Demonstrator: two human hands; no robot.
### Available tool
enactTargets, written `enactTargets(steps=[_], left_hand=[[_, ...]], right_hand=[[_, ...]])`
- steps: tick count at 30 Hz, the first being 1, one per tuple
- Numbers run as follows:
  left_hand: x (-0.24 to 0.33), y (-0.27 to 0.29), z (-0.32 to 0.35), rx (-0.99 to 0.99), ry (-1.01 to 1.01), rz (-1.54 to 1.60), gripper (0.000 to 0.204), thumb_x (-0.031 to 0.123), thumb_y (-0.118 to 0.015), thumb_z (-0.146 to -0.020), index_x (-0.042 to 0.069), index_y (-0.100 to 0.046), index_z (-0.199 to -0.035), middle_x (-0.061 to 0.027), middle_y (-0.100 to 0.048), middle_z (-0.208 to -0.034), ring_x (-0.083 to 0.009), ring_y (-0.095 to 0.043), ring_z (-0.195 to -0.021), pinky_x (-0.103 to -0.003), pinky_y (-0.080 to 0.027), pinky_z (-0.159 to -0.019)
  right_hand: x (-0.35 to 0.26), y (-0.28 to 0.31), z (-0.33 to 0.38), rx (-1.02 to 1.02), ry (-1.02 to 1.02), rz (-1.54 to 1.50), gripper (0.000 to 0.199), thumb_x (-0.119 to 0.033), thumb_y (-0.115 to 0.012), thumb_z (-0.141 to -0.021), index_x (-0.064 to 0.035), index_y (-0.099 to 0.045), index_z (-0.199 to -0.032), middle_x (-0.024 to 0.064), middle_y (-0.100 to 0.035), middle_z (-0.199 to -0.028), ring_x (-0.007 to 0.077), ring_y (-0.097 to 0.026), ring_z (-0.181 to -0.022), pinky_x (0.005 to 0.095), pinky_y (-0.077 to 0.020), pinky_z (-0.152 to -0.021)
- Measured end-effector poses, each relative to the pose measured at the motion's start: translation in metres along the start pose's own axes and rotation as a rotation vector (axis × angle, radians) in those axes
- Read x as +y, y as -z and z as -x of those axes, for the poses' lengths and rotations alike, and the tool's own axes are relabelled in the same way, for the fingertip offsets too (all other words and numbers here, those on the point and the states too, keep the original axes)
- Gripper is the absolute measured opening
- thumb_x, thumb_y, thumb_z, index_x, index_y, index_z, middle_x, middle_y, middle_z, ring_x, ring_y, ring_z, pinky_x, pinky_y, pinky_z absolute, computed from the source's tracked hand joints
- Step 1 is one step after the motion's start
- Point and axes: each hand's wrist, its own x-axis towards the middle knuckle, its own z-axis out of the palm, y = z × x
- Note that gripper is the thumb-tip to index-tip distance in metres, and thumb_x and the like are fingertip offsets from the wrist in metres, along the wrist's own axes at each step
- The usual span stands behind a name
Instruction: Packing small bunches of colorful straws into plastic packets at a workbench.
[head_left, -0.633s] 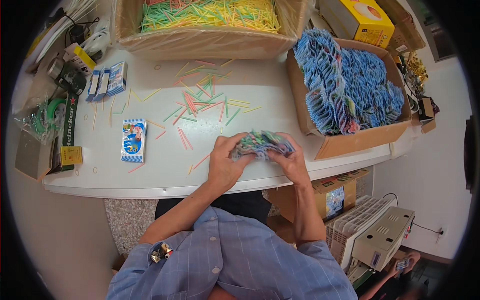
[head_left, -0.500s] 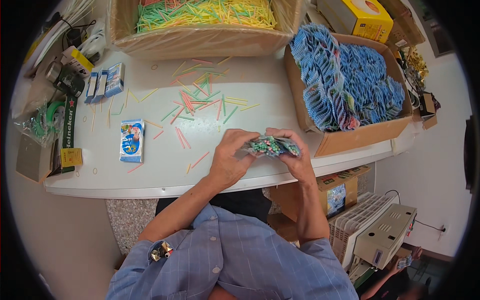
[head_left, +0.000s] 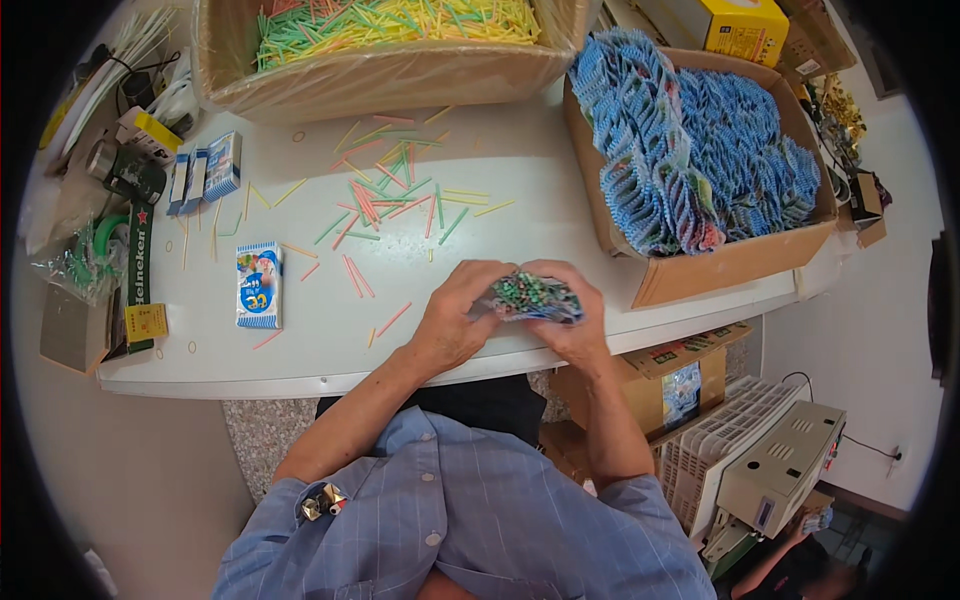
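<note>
Holding a thick bundle of shiny blue, green and pink packets point(head_left: 535, 294) near the frame's middle, your left hand point(head_left: 455, 318) and right hand point(head_left: 577, 328) curl around its sides, partly closed. Thin pink, green and yellow sticks point(head_left: 366, 204) lie on the white table point(head_left: 540, 190) toward the frame's upper left.

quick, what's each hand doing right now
Left hand: closed, holding one side of a colourful bundle.
Right hand: closed, holding the bundle's other side.
</note>
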Motion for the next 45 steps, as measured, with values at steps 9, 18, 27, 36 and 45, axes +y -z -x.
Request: enactTargets(steps=[9, 18, 27, 36, 45], left_hand=[[0.000, 0.000, -0.013, -0.162, 0.106, 0.049, 0.078, 0.005, -0.079, -0.077, 0.007, -0.043, -0.146, -0.0183, -0.057, -0.135, -0.0321, -0.054, -0.126, -0.037, -0.041, -0.108], [-0.002, -0.006, -0.028, -0.138, -0.264, -0.057, 0.086, 0.004, -0.081, -0.073, 0.009, -0.041, -0.149, -0.0164, -0.057, -0.134, -0.0312, -0.054, -0.119, -0.038, -0.046, -0.101], [0.000, -0.008, -0.022, -0.127, 0.012, -0.103, 0.077, 0.002, -0.079, -0.070, 0.006, -0.049, -0.140, -0.0182, -0.060, -0.122, -0.0357, -0.055, -0.114, -0.043, -0.043, -0.101], [0.009, -0.004, -0.024, -0.053, -0.136, -0.094, 0.083, 0.011, -0.086, -0.069, 0.006, -0.047, -0.142, -0.0162, -0.061, -0.126, -0.0323, -0.059, -0.112, -0.038, -0.048, -0.095], [-0.009, -0.008, -0.027, -0.164, -0.014, -0.233, 0.079, 0.013, -0.084, -0.072, 0.007, -0.048, -0.142, -0.0148, -0.061, -0.125, -0.0339, -0.057, -0.114, -0.040, -0.044, -0.101]], right_hand=[[0.004, 0.015, -0.001, -0.034, -0.219, -0.085, 0.078, -0.001, -0.083, -0.061, -0.0038, -0.054, -0.133, 0.0084, -0.063, -0.121, 0.0177, -0.061, -0.109, 0.0324, -0.0475, -0.099], [0.012, 0.014, 0.003, 0.041, 0.057, -0.027, 0.079, -0.007, -0.092, -0.061, -0.0009, -0.053, -0.129, 0.0083, -0.061, -0.124, 0.0177, -0.059, -0.112, 0.0330, -0.0485, -0.099], [0.005, 0.009, 0.003, 0.099, -0.166, -0.120, 0.071, 0.000, -0.084, -0.066, -0.0025, -0.053, -0.130, 0.0074, -0.062, -0.118, 0.0165, -0.059, -0.107, 0.0312, -0.0482, -0.096], [0.000, 0.015, -0.001, 0.018, 0.104, -0.007, 0.071, 0.000, -0.085, -0.066, 0.0002, -0.053, -0.129, 0.0121, -0.061, -0.125, 0.0187, -0.059, -0.113, 0.0330, -0.0467, -0.101], [0.010, 0.008, -0.001, 0.054, -0.200, -0.173, 0.073, -0.004, -0.087, -0.065, 0.0013, -0.053, -0.130, 0.0113, -0.062, -0.122, 0.0188, -0.059, -0.114, 0.0337, -0.0490, -0.099]])
